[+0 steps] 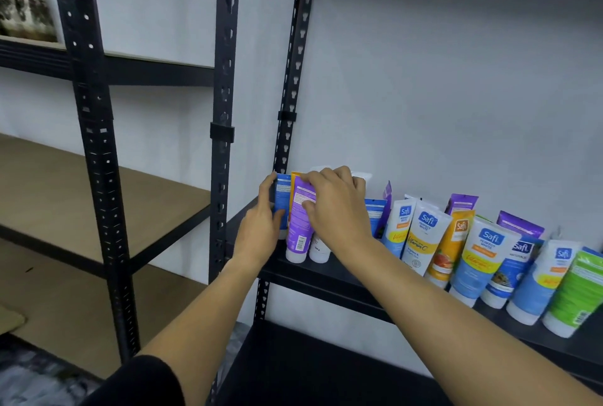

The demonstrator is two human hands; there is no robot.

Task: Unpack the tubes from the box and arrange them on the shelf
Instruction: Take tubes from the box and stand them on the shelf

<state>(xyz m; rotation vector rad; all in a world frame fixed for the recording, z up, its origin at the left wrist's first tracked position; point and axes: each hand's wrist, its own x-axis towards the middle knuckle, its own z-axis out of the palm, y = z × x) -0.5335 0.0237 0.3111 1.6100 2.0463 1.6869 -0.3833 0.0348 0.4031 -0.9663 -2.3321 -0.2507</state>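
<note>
Forearms reached up and forward from the bottom of the frame, both converging on the left end of a black shelf [326, 278]. Left hand [266, 219] lay flat-fingered against the outer side of a blue tube [281, 198], thumb up by its crimped top, bracing the row near the shelf's upright post. Right hand [336, 206] sat just beside it, fingers curled over the tops of a purple tube [301, 219] and the tubes behind, thumb pressed to the purple one's face. The hands were close together, the small cluster clamped between them. The purple tube stood cap-down, its long axis nearly upright and tipped slightly back. Both hands were already on the cluster, so any straightening looked to be a short squeeze inward. Farther right along the shelf, a row of tubes [421, 239] leaned back toward the grey wall, well apart from either hand. No box showed in view.
</note>
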